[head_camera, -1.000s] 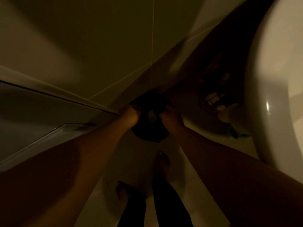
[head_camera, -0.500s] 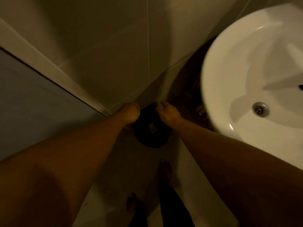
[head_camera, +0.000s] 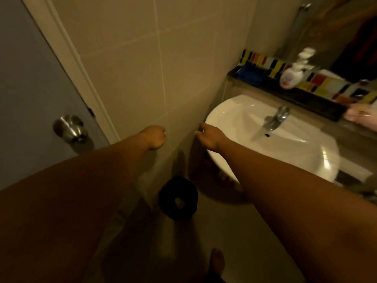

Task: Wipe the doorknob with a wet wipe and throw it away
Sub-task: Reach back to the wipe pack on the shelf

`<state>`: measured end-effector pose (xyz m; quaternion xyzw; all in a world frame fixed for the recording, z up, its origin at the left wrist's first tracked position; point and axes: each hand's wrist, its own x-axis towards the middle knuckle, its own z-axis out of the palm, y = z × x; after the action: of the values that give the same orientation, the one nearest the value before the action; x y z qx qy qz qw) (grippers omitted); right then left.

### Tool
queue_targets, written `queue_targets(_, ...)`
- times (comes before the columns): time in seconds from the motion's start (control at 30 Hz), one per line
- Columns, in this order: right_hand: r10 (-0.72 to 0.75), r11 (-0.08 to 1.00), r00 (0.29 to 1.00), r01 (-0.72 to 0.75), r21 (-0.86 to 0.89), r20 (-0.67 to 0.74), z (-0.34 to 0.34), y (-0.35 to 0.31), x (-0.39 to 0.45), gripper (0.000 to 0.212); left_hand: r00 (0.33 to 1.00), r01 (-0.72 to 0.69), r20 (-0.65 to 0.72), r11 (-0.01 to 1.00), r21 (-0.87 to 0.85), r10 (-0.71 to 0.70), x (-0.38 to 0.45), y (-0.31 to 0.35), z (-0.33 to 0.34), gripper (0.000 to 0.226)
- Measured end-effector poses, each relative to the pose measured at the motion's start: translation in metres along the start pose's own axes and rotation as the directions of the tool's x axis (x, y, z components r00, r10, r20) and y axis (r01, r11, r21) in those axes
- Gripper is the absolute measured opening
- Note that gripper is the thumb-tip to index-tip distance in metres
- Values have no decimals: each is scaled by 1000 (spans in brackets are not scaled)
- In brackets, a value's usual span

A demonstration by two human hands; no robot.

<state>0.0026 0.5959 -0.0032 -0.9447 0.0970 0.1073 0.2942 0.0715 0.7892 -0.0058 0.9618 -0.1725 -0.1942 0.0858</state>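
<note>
A round steel doorknob [head_camera: 70, 128] sits on the grey door [head_camera: 26, 82] at the left. On the floor by the wall stands a small black bin [head_camera: 178, 198] with a pale crumpled wipe [head_camera: 179, 202] inside it. My left hand [head_camera: 154, 136] hangs in front of the tiled wall, its fingers curled closed with nothing visible in them. My right hand [head_camera: 209, 134] is beside the sink's left rim with loose, spread fingers and holds nothing. Both hands are well above the bin.
A white sink [head_camera: 295, 144] with a chrome tap [head_camera: 275, 119] fills the right. Behind it a dark ledge [head_camera: 306, 99] carries a pump bottle [head_camera: 292, 73] and a blue item [head_camera: 252, 73]. My bare foot [head_camera: 217, 260] stands on the floor.
Both hands have let go of the bin's rim and risen away from it. The view has tilted up, bringing the doorknob, sink and ledge into sight.
</note>
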Motion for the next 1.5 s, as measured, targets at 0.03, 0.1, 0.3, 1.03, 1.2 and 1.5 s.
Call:
queue_targets(0.03,3,1000,999,-4,-21,-53,-19,2,-10,52,999,-24,-34,1000,17,25,-3,14,-15,46)
queue_targets(0.1,13,998,988,-23,-63,-152,-55,10,-31,51,993,-80,-85,996,31,83,-10,47,-40,47)
queue_targets(0.3,75,983,956,-119,-142,-285,-134,56,-90,55,948,-271,-146,957,105,284,-33,161,-83,46)
queue_targets(1.03,277,890,806,-420,-175,-524,-338,352,-266,50,768,-617,-119,777,127,629,-46,575,-35,40)
queue_targets(1.2,284,896,791,-420,-144,-541,-358,399,-253,51,788,-604,-70,790,104,612,-9,619,-19,40)
queue_targets(1.5,446,889,738,-430,157,-506,-384,497,-166,48,760,-646,-20,758,91,650,118,698,16,40)
